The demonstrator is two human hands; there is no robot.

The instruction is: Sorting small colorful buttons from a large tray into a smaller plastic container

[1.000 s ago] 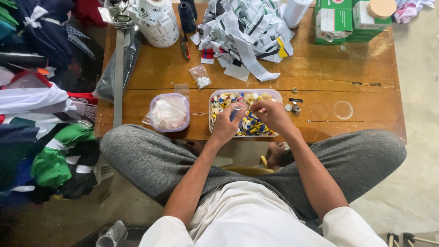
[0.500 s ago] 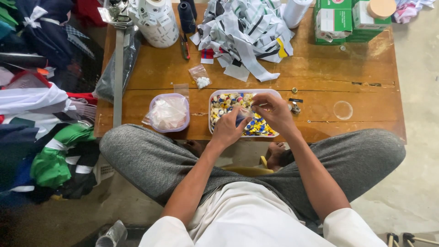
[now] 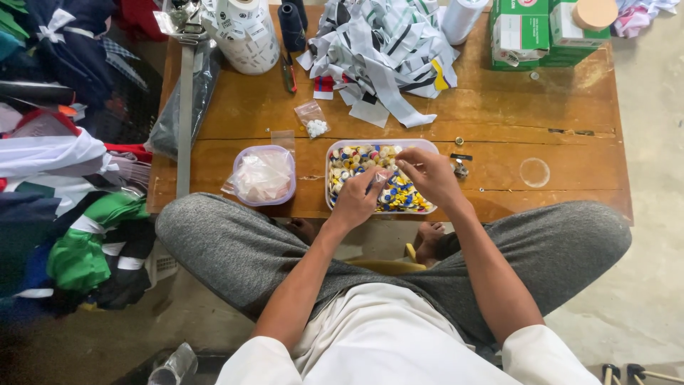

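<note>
Seen from above, a person sits cross-legged in grey trousers at a low wooden worktop (image 3: 499,135), both bare forearms reaching forward. The left hand (image 3: 360,199) and right hand (image 3: 427,175) meet over a rectangular clear tray (image 3: 335,153) heaped with small round buttons (image 3: 356,160) in yellow, blue and white.

The tray lies directly ahead of the body, its long side running left to right along the near edge of the worktop. Both hands sit over its right half, so the buttons are right under the fingers, and neither hand is clearly nearer. The left hand's fingers are bunched together, and a small pale, see-through thing, perhaps a little bag, shows between the two hands. The right hand's fingers curl down in a pinch toward the same spot. Whether either hand truly grips a button or the bag is too small to make out.

Just left of the tray stands a round tub (image 3: 263,175) with crumpled clear plastic inside. Farther back lie a small bag of white bits (image 3: 313,125), a pile of grey and white fabric strips (image 3: 385,50), a large roll of labels (image 3: 246,32) and green boxes (image 3: 541,28), partly cut off by the top edge. Folded clothes (image 3: 64,185) fill the left side. The hands hide much of the tray's right half.
</note>
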